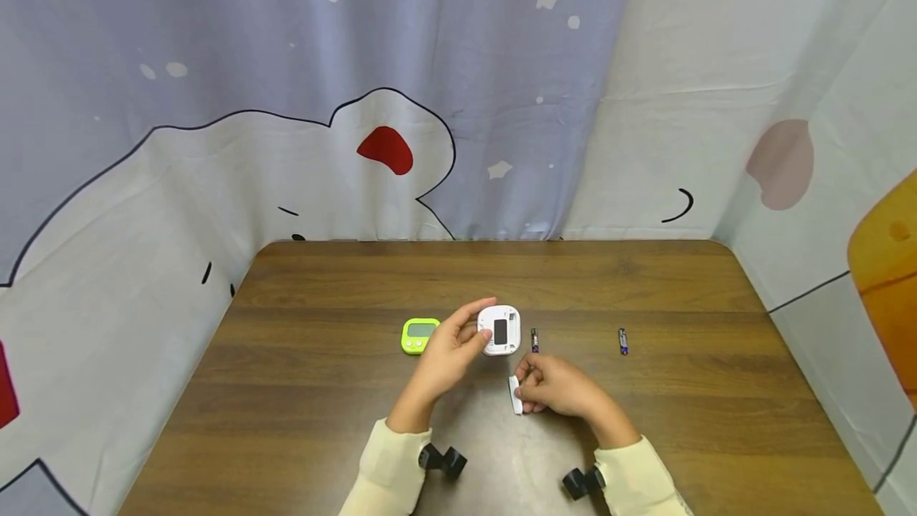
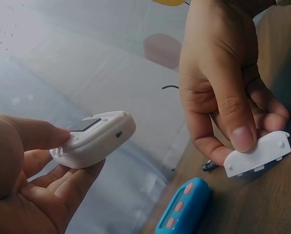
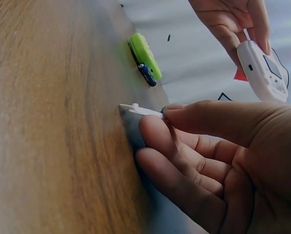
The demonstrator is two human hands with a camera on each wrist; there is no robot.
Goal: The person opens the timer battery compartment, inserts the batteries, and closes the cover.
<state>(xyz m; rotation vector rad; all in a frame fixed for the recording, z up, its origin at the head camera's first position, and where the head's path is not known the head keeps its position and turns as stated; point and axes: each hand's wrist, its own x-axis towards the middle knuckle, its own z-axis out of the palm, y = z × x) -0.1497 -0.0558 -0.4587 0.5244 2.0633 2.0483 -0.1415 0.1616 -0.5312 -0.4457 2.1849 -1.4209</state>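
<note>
My left hand (image 1: 447, 353) holds up a white digital timer (image 1: 512, 341), its back with a dark rectangle turned towards me. The thumb lies on that back and the fingers support it from behind. Lower and to the right, my right hand (image 1: 562, 385) pinches a small white battery cover (image 2: 258, 153) between thumb and fingers. The cover, with small tabs along one edge, is apart from the timer, near the tabletop. One AAA-size battery (image 1: 534, 341) lies just beyond the right hand, and another battery (image 1: 623, 342) lies farther right.
A lime green timer (image 1: 415, 336) lies on the wooden table (image 1: 322, 396), partly behind the left hand. In the left wrist view a similar device (image 2: 186, 204) looks blue; I cannot tell whether it is the same one. A printed curtain (image 1: 501, 102) hangs behind the table.
</note>
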